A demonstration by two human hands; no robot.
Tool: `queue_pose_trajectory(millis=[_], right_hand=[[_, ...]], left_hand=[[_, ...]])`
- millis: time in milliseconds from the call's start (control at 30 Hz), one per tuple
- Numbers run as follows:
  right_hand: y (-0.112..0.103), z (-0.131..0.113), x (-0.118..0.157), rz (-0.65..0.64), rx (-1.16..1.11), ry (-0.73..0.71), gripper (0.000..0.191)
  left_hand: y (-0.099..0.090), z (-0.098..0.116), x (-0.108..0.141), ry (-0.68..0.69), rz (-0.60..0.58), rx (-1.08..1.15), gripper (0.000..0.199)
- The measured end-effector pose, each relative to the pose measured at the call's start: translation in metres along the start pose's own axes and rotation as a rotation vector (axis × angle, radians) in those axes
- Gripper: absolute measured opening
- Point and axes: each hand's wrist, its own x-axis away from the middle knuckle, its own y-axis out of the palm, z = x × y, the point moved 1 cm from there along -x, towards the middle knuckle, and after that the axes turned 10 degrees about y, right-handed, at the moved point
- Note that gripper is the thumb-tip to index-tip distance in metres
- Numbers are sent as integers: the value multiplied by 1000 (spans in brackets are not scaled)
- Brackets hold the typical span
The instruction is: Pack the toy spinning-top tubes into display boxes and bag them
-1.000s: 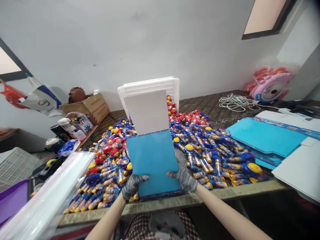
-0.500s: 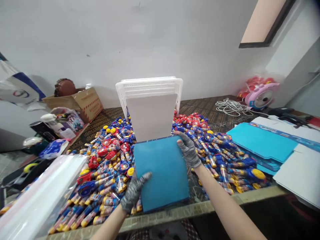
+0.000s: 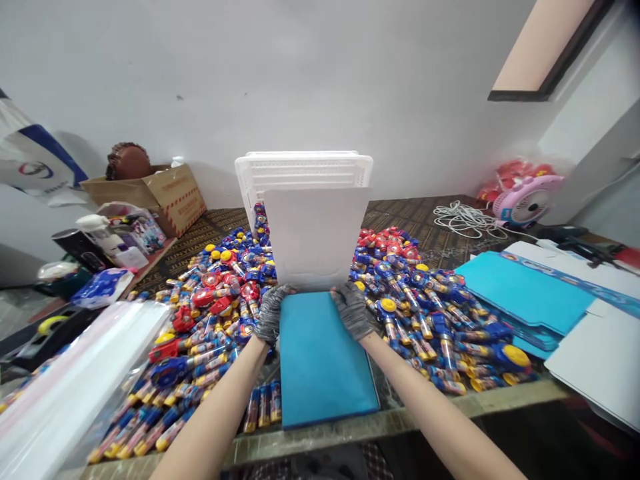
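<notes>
A blue cardboard piece [image 3: 325, 360] lies in front of me at the table's near edge. My left hand [image 3: 273, 312], in a grey glove with bare fingertips, grips its far left corner. At the far right corner my right hand [image 3: 353, 310], gloved the same way, has its fingers closed on the edge. Behind the blue surface a white panel [image 3: 317, 233] stands upright; whether the two are joined I cannot tell. Toy tubes with blue and red tops [image 3: 215, 307] lie heaped on both sides. Several tubes [image 3: 263, 405] stand side by side left of the cardboard.
White stacked baskets [image 3: 303, 160] stand behind the panel. Blue cardboard sheets [image 3: 530, 287] and white ones [image 3: 600, 353] are piled at right. A pink fan [image 3: 530, 200] and white cable [image 3: 463, 220] sit far right. Clear plastic bags [image 3: 85, 387] and a carton [image 3: 170, 197] are at left.
My left hand has moved from the cardboard's near left side to its far left corner. My right hand has shifted inward. The blue surface now tilts away, and the white panel sits slightly farther right.
</notes>
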Motion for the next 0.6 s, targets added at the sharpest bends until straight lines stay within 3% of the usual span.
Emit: queue_pose_trajectory(millis=[133,233,467,533,600], right_hand=[[12,-2,3,-64,262,-27,26],[16,-5,10,-148,427,-69,29],[38,2,84,-366,653,-84,47],[40,3,93,-388,662,-78,45],[31,5,88,-383,640,-93,39]], left_hand=[[0,-15,3,75,-10,-200,37],[8,-20,10,127,-206,-381,24],[37,-52,49,91,-625,-792,50],[37,-60,54,77,-695,-904,50],[33,-59,48,86,-688,-875,43]])
